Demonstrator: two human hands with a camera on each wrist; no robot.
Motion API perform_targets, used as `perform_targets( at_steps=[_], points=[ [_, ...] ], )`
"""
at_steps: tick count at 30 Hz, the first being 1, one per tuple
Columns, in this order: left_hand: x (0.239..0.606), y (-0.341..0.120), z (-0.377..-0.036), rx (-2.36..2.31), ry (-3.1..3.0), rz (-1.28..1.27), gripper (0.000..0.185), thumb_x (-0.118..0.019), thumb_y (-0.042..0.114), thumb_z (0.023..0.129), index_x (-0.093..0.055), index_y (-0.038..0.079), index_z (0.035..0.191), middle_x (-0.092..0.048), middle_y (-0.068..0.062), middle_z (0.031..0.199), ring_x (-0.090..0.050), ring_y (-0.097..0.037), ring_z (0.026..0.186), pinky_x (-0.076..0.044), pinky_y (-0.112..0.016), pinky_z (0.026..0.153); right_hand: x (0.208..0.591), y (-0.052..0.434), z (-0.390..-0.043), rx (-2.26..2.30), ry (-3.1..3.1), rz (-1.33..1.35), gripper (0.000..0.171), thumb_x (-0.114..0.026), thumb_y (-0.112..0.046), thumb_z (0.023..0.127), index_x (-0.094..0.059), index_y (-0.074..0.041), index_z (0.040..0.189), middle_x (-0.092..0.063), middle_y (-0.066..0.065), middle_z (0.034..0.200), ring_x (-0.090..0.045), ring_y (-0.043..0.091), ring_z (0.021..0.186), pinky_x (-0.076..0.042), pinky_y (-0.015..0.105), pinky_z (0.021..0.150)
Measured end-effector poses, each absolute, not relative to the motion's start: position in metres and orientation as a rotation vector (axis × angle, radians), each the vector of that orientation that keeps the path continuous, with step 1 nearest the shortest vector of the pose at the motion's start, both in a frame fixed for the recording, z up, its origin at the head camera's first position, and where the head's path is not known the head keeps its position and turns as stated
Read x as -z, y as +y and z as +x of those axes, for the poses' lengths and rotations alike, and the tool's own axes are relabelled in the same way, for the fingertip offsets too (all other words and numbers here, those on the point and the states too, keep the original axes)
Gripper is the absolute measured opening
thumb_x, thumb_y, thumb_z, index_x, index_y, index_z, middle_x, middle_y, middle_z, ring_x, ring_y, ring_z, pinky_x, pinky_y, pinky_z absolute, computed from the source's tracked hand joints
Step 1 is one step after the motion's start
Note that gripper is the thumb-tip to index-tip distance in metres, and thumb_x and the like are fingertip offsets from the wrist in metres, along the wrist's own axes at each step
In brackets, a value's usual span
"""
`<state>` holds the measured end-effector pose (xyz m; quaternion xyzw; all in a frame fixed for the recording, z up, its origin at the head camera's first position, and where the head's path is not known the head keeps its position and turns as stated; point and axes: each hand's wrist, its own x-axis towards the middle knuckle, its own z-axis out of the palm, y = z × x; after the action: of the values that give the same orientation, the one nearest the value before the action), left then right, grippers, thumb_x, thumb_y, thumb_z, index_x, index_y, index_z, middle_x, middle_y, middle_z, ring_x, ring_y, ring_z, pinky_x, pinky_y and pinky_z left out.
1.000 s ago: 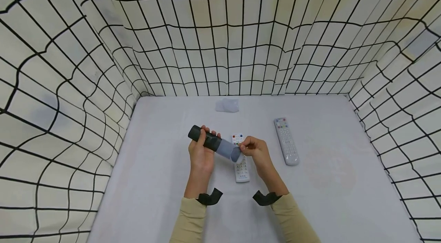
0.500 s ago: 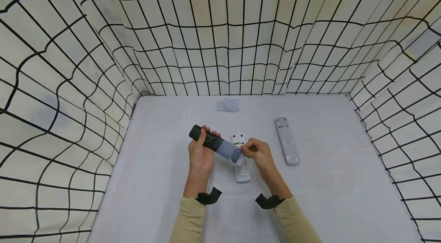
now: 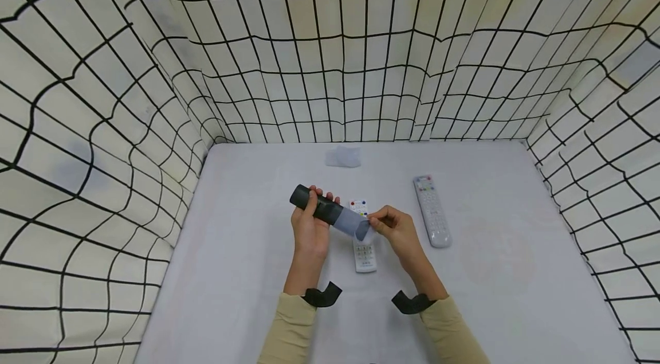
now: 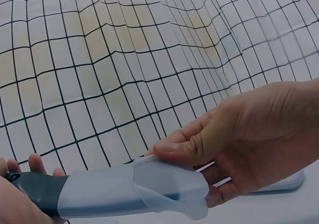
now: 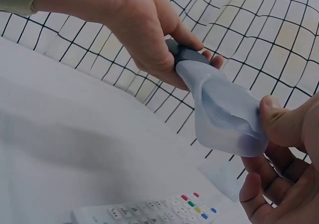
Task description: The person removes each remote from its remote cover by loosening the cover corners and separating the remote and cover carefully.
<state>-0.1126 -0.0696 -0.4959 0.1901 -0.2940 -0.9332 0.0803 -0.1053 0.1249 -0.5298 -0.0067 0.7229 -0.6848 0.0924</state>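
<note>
From the left, we see a black-gridded white wall (image 3: 108, 180) beside the white table (image 3: 232, 249). Next we find the left hand (image 3: 309, 232), its thumb and fingers wrapped round a dark, long object (image 3: 324, 210) held tilted above the table, its far end up and to the left. At the back edge of the table we notice a crumpled translucent packet (image 3: 343, 156). The dark object's lower right part sits inside a pale translucent sleeve (image 3: 346, 222), whose end we see folded over itself. Below the sleeve, partly hidden by it, we see a white remote (image 3: 365, 258) flat on the table. Then we reach the right hand (image 3: 399, 231), thumb and fingers pinching the sleeve's end. Furthest right, we see a pale grey remote (image 3: 432, 212) lying near that hand.
</note>
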Motion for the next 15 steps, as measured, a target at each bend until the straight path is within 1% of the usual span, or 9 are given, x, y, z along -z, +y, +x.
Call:
perform_targets(
  at_steps=[4, 7, 9, 11, 13, 15],
  points=[
    [0.498, -0.065, -0.112, 2.761, -0.842, 0.602, 0.018, -0.057, 0.015, 0.107, -0.056, 0.005, 0.122, -0.06, -0.001, 0.107, -0.063, -0.021, 0.095, -0.06, -0.038, 0.091, 0.533, 0.127, -0.096, 1.993, 2.186, -0.031, 0.026, -0.071, -0.023, 0.101, -0.07, -0.006, 0.119, -0.071, 0.005, 0.116, -0.065, 0.013, 0.099, -0.057, 0.032, 0.087],
    [0.498, -0.063, -0.111, 2.754, -0.848, 0.596, 0.021, -0.057, 0.015, 0.108, -0.054, 0.004, 0.125, -0.059, -0.001, 0.108, -0.062, -0.021, 0.095, -0.06, -0.038, 0.092, 0.534, 0.128, -0.087, 1.993, 2.219, 0.026, 0.027, -0.07, -0.023, 0.102, -0.067, -0.009, 0.125, -0.068, 0.007, 0.123, -0.065, 0.014, 0.105, -0.058, 0.033, 0.087],
    [0.499, -0.062, -0.111, 2.744, -0.869, 0.58, 0.023, -0.056, 0.015, 0.108, -0.053, 0.003, 0.127, -0.058, -0.001, 0.109, -0.062, -0.021, 0.096, -0.06, -0.038, 0.093, 0.533, 0.127, -0.081, 1.994, 2.238, 0.067, 0.027, -0.07, -0.022, 0.102, -0.066, -0.011, 0.126, -0.068, 0.008, 0.124, -0.067, 0.014, 0.104, -0.059, 0.029, 0.085],
    [0.498, -0.06, -0.11, 2.732, -0.894, 0.566, 0.025, -0.056, 0.016, 0.108, -0.052, 0.003, 0.129, -0.057, -0.001, 0.11, -0.061, -0.022, 0.097, -0.059, -0.038, 0.094, 0.533, 0.125, -0.076, 2.001, 2.258, 0.088, 0.027, -0.07, -0.021, 0.102, -0.065, -0.011, 0.126, -0.068, 0.01, 0.124, -0.067, 0.014, 0.1, -0.058, 0.026, 0.081],
    [0.498, -0.058, -0.109, 2.726, -0.905, 0.566, 0.023, -0.056, 0.016, 0.108, -0.053, 0.004, 0.128, -0.057, -0.001, 0.111, -0.062, -0.022, 0.098, -0.059, -0.038, 0.095, 0.533, 0.124, -0.072, 1.999, 2.284, 0.106, 0.026, -0.07, -0.02, 0.102, -0.064, -0.011, 0.126, -0.067, 0.01, 0.123, -0.068, 0.016, 0.096, -0.058, 0.025, 0.079],
    [0.497, -0.056, -0.109, 2.729, -0.908, 0.568, 0.023, -0.056, 0.016, 0.108, -0.053, 0.005, 0.128, -0.057, -0.001, 0.111, -0.061, -0.022, 0.098, -0.059, -0.038, 0.095, 0.532, 0.122, -0.068, 1.991, 2.318, 0.126, 0.028, -0.069, -0.02, 0.102, -0.062, -0.011, 0.128, -0.067, 0.013, 0.121, -0.068, 0.022, 0.093, -0.059, 0.027, 0.077]
  ],
)
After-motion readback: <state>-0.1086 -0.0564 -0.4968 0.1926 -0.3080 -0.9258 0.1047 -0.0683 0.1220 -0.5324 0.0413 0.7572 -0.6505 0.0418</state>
